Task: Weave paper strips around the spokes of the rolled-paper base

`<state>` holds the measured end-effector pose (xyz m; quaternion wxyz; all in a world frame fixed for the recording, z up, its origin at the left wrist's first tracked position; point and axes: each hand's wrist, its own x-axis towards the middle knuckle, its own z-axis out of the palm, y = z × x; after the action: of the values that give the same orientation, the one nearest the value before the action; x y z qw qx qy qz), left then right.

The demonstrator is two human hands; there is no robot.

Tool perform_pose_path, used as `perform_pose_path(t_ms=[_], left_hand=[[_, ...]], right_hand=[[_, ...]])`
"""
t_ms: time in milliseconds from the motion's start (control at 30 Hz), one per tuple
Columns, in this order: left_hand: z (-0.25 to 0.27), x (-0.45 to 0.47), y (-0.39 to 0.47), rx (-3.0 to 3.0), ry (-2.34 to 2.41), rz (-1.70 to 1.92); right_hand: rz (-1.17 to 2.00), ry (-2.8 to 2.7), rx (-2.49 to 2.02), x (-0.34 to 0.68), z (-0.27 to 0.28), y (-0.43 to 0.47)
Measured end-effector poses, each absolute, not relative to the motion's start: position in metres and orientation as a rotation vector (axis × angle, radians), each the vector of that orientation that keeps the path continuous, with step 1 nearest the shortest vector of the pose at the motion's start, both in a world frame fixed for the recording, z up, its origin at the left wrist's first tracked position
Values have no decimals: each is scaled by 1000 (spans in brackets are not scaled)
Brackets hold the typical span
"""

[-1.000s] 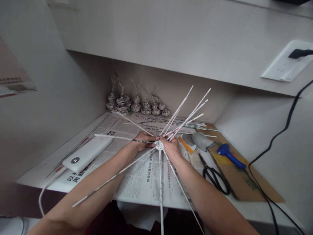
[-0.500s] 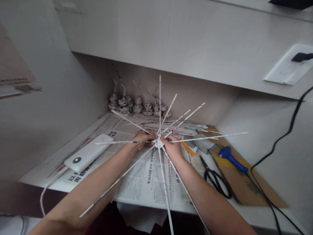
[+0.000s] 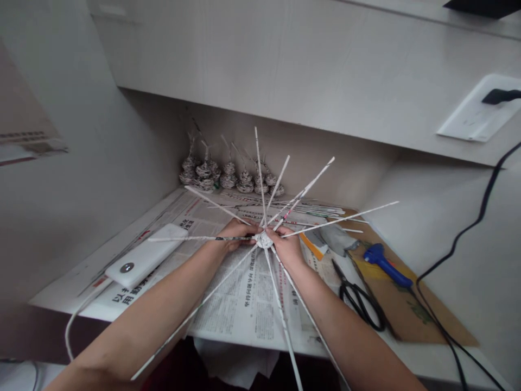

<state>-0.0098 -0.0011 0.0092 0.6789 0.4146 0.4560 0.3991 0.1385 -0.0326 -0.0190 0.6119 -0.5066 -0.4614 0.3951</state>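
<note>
My left hand [image 3: 237, 232] pinches the hub [image 3: 264, 240] at left, right hand [image 3: 288, 244] at right, above the newspaper [image 3: 240, 312], spokes [image 3: 183, 239] fanned out. Looks like the weaving step; next move probably calls for a firm pinch, one spoke folded over.

1. Wears dark maroon clothing [image 3: 173, 369], visible at the lower edge, too shadowed to tell its cut.
2. Shows a bare left forearm [image 3: 163, 315] and right forearm [image 3: 334, 315], widening from the wrists.
3. Has a bare left hand [image 3: 236, 231] and right hand [image 3: 288, 244].
</note>
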Motion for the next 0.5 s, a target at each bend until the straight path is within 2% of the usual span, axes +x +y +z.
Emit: perform_pose_path(t_ms=[267,500], left_hand=[[2,-4,-3,1015,1041,1010],[-3,-7,3,1112,912,1017]], right_hand=[[790,-1178,-1221,141,-17,-34],[936,-1062,-1109,140,-25,-29]])
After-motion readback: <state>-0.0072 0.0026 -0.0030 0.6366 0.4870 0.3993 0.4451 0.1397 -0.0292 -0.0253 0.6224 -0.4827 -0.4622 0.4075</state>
